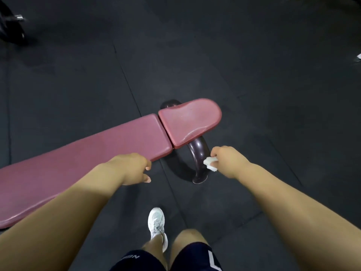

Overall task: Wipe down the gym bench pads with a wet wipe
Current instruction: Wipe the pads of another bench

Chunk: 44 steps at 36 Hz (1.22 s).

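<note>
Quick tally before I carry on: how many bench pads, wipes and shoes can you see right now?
Bench pads: 2, the long pad and the seat pad
Wipes: 1, the wipe pinched in the right hand
Shoes: 1, the white shoe
Total: 4

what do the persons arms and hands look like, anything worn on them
Both arms are bare all the way into view: no sleeves, gloves, watch or wristbands show. The left hand and the right hand carry no rings that can be seen. The fingernails are too small to judge for polish.
</note>
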### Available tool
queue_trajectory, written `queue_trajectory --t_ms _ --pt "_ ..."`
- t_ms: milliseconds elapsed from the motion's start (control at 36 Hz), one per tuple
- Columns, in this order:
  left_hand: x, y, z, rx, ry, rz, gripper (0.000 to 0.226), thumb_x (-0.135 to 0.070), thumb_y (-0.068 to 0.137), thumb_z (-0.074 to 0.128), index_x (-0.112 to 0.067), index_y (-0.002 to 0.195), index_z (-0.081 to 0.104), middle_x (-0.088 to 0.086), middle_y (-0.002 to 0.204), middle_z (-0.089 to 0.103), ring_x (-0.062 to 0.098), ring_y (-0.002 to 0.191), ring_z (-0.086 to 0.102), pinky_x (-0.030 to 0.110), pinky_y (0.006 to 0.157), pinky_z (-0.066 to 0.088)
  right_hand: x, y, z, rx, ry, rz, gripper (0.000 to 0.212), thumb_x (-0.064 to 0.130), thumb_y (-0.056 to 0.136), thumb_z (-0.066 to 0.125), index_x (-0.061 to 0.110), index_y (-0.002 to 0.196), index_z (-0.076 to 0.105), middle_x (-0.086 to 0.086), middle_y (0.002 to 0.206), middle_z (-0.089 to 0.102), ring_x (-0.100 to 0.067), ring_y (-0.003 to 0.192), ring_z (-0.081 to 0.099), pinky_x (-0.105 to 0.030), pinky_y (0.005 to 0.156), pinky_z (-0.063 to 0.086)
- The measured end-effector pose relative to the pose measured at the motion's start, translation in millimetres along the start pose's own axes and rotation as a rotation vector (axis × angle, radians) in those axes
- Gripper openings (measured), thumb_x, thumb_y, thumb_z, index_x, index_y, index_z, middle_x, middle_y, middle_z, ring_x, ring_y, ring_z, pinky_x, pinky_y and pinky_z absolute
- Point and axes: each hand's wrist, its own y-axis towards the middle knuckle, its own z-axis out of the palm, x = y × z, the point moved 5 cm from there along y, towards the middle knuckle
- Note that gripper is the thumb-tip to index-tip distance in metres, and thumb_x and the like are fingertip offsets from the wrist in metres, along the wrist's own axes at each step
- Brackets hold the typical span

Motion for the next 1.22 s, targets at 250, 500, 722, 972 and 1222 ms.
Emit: queue_trajectory --t_ms 250,500,722,972,1222 --pt "26 105 -42 0.082 -0.043 0.016 0.043 -0.047 0.09 0.055 -0.025 0.126 0.051 -0.002 0.126 0.054 0.023 0.112 0.053 0.034 0.086 0.045 -28 116 -22 0.077 -0.005 0.08 0.028 0.027 0.093 0.051 0.01 0.115 0.056 -0.009 0.111 0.055 -0.026 0.096 0.055 -0.03 0.074 0.042" --pt "57 228 -62 0.148 -0.177 -0.111 0.046 -0.047 0.088 0.056 -0.025 0.128 0.051 -0.002 0.128 0.056 0.022 0.115 0.053 0.033 0.095 0.044 -30 272 -36 0.108 0.068 0.009 0.013 0.013 0.086 0.054 0.021 0.076 0.056 -0.003 0.088 0.048 -0.023 0.073 0.049 -0.022 0.056 0.038" --pt "80 315 -48 0.192 -0.281 -0.137 0.044 -0.048 0.09 0.053 -0.026 0.128 0.05 -0.002 0.131 0.052 0.021 0.119 0.049 0.029 0.09 0.04 -19 385 -26 0.118 0.098 -0.021 0.035 0.011 0.092 0.053 0.017 0.126 0.056 -0.011 0.114 0.06 -0.027 0.096 0.059 -0.032 0.081 0.048" --pt "139 408 -37 0.048 -0.257 -0.183 0.063 -0.044 0.088 0.057 -0.019 0.14 0.034 0.004 0.146 0.027 0.028 0.131 0.028 0.041 0.108 0.033 24 494 10 -0.052 0.192 -0.128 0.037 0.016 0.09 0.061 0.02 0.127 0.055 -0.007 0.12 0.055 -0.024 0.104 0.055 -0.026 0.085 0.04" --pt "184 454 -27 -0.106 -0.29 -0.177 0.074 -0.048 0.087 0.059 -0.024 0.146 0.022 -0.002 0.145 0.028 0.022 0.131 0.031 0.035 0.107 0.028 81 544 57 -0.272 0.328 -0.072 0.029 0.016 0.093 0.055 0.023 0.122 0.06 -0.007 0.114 0.045 -0.021 0.09 0.054 -0.023 0.087 0.043"
